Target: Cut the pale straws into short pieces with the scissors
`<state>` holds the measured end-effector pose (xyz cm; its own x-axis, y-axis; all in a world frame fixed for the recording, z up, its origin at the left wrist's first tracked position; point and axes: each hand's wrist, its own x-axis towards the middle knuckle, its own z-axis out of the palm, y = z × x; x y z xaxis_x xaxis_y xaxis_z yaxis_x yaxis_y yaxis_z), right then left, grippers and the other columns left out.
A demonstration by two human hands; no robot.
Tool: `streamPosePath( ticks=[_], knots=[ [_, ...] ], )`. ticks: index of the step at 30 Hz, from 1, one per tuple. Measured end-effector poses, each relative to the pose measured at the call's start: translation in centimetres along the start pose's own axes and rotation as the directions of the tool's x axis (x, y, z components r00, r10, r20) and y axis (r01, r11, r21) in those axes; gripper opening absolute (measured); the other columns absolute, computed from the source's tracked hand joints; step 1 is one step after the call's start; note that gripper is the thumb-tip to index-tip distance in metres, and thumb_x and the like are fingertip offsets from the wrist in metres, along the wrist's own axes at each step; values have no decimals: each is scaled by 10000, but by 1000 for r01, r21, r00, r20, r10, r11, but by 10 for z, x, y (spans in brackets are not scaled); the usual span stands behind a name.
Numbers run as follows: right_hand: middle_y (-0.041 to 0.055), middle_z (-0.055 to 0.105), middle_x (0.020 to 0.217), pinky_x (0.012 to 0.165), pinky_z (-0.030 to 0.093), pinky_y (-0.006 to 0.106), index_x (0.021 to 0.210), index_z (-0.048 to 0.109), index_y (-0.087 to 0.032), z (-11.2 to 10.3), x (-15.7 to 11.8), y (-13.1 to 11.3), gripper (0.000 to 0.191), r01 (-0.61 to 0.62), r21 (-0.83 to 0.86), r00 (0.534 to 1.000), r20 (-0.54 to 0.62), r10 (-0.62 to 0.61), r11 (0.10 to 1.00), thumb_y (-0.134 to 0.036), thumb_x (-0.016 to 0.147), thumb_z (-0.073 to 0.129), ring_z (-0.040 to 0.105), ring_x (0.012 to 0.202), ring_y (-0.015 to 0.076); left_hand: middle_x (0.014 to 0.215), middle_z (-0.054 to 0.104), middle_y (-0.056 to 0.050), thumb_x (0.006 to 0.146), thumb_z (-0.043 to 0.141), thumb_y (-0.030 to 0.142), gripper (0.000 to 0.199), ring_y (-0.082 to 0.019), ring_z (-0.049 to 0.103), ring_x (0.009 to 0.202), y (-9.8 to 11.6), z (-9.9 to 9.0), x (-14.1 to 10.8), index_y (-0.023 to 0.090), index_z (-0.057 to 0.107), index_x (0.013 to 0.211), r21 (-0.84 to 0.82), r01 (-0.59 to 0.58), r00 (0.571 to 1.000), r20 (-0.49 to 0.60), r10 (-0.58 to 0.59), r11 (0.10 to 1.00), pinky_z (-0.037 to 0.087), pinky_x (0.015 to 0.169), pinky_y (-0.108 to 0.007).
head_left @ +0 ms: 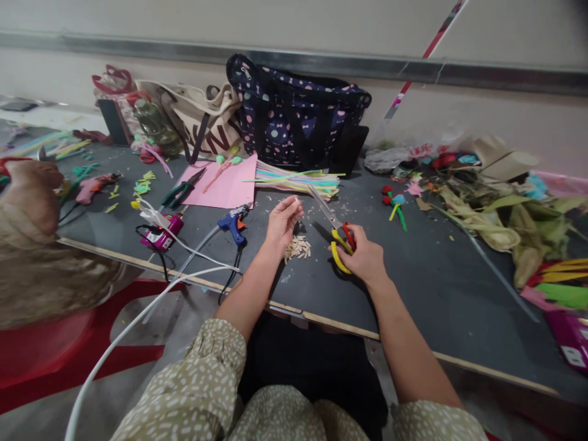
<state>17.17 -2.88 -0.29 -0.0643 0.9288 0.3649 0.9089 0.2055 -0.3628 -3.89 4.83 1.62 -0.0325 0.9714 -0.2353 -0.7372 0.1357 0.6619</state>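
Observation:
My left hand is closed in a pinch above the dark table, its fingertips around a small pale piece that is hard to make out. Just below it lies a pile of short beige pieces. To the right, my right hand holds scissors by their red and yellow handles. The blades point up and to the left, toward my left hand, without touching it.
Behind my hands lie a bundle of pastel strips and pink paper. At left are a blue glue gun, green-handled pliers and another person's arm. Dry husks lie at right; bags stand behind.

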Motion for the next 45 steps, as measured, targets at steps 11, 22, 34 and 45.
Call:
streamPosePath(
  ticks=[11,22,34,45],
  knots=[
    [58,710,989,651,440,288,1165,587,-216,6,-1,9,559,106,-91,992,-54,-111,990,-612,771,553,663,790,210,786,702,-10,705,713,98,179,-70,648,699,2,2,-2,160,696,872,21,-4,1000,-12,4,1000,508,819,-228],
    [61,713,981,644,431,286,1163,600,-209,7,-2,8,580,135,-114,988,-60,-142,984,-636,774,547,661,803,213,719,681,3,686,733,118,175,-67,634,657,1,0,0,160,693,851,5,-2,1000,-19,2,1000,509,809,-237],
    [75,710,975,665,442,286,1178,608,-204,6,-2,8,609,145,-109,986,-69,-153,983,-658,782,514,656,813,208,720,662,18,676,759,136,191,-55,620,638,1,1,-1,167,692,852,11,5,999,-32,-4,1000,508,788,-219],
    [77,708,957,663,449,290,1173,608,-203,6,-3,7,595,128,-86,989,-69,-134,988,-646,784,519,657,795,207,732,684,4,657,766,129,215,-69,644,658,2,1,-1,153,681,853,-21,5,999,-35,-6,1000,518,796,-229]
  ],
)
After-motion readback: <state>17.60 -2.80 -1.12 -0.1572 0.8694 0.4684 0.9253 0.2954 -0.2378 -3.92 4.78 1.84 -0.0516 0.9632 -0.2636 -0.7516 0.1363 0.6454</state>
